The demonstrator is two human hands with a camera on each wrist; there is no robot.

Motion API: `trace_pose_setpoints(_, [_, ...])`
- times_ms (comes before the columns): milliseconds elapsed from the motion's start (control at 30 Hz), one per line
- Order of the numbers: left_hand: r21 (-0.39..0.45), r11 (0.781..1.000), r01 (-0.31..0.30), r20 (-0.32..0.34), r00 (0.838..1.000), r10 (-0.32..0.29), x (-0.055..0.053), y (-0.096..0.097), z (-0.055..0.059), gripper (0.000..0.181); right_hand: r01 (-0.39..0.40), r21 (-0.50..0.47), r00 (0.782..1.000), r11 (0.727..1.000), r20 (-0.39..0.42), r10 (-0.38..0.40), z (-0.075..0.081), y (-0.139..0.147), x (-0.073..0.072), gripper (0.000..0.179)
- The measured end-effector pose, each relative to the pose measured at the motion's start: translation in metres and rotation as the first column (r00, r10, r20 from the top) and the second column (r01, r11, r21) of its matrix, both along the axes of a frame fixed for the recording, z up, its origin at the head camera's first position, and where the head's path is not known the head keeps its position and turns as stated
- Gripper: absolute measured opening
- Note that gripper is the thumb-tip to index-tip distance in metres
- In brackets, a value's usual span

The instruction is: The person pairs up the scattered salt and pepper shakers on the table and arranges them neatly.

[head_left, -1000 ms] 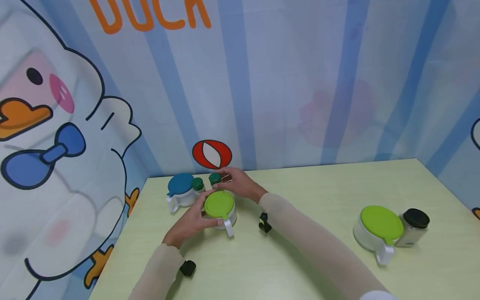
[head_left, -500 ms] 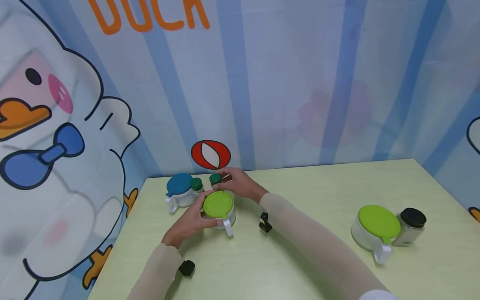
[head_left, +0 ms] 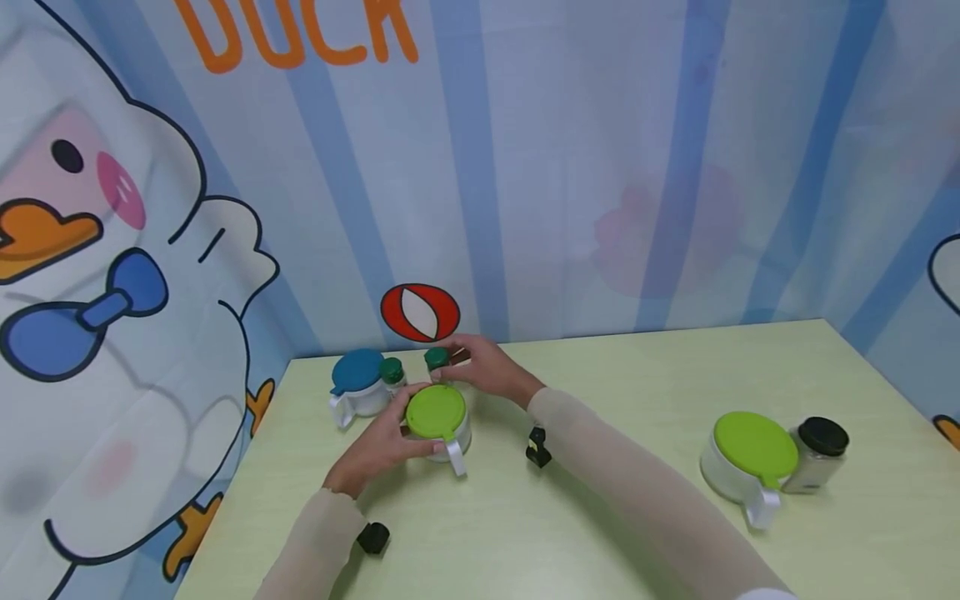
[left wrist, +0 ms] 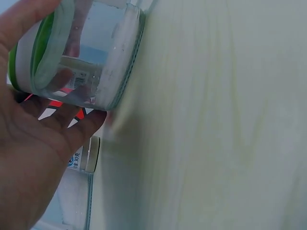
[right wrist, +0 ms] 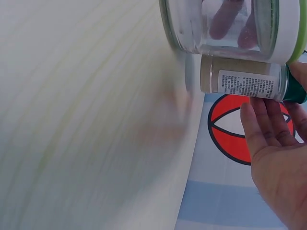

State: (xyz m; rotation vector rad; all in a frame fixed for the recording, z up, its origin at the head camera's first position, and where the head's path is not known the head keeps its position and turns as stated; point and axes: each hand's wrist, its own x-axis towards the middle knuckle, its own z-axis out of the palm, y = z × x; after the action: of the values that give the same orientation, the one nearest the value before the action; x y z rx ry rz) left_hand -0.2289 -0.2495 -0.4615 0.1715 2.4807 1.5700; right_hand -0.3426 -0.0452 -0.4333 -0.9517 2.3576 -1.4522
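My left hand (head_left: 381, 446) grips a clear seasoning jar with a lime-green lid (head_left: 437, 412), fingers and thumb around its sides. In the left wrist view this jar (left wrist: 96, 48) stands upright on the table. Just behind it, my right hand (head_left: 487, 369) holds a small spice bottle with a dark green cap (head_left: 437, 358). The right wrist view shows fingertips on the bottle's labelled glass (right wrist: 244, 84) and the thumb by the cap. A second green-capped spice bottle (head_left: 392, 372) stands left of it, beside a blue-lidded seasoning jar (head_left: 358, 372).
Another lime-lidded jar (head_left: 753, 446) with a white handle stands at the right of the pale wooden table (head_left: 600, 375), close against a black-capped glass jar (head_left: 821, 442). A printed cloth backdrop (head_left: 555, 167) rises behind the table's back edge.
My right hand has shifted slightly to the right with the spice bottle, widening its gap from the other green-capped bottle. The left hand keeps its grip on the lime-lidded jar.
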Motion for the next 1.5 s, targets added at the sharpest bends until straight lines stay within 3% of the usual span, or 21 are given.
trace_pose_setpoints(300, [-0.015, 0.999, -0.041, -0.033, 0.999, 0.04, 0.002, 0.002, 0.0, 0.095, 0.001, -0.005, 1.0, 1.0, -0.028, -0.002, 0.007, 0.011, 0.004, 0.041])
trace_pose_setpoints(533, [-0.018, 0.999, -0.039, -0.073, 0.997, 0.037, 0.003, 0.003, 0.0, 0.093, 0.007, 0.008, 1.0, 1.0, -0.022, -0.007, 0.009, 0.022, 0.009, 0.039])
trace_pose_setpoints(933, [-0.054, 0.998, -0.027, -0.128, 0.992, 0.02, 0.007, 0.004, 0.005, 0.089, 0.036, -0.064, 0.999, 0.997, 0.02, -0.035, 0.011, 0.043, 0.017, 0.037])
trace_pose_setpoints(1500, [-0.067, 0.998, -0.002, -0.117, 0.993, -0.006, 0.009, 0.011, 0.008, 0.092, 0.056, -0.031, 0.998, 0.998, 0.028, -0.055, 0.021, 0.081, 0.039, 0.037])
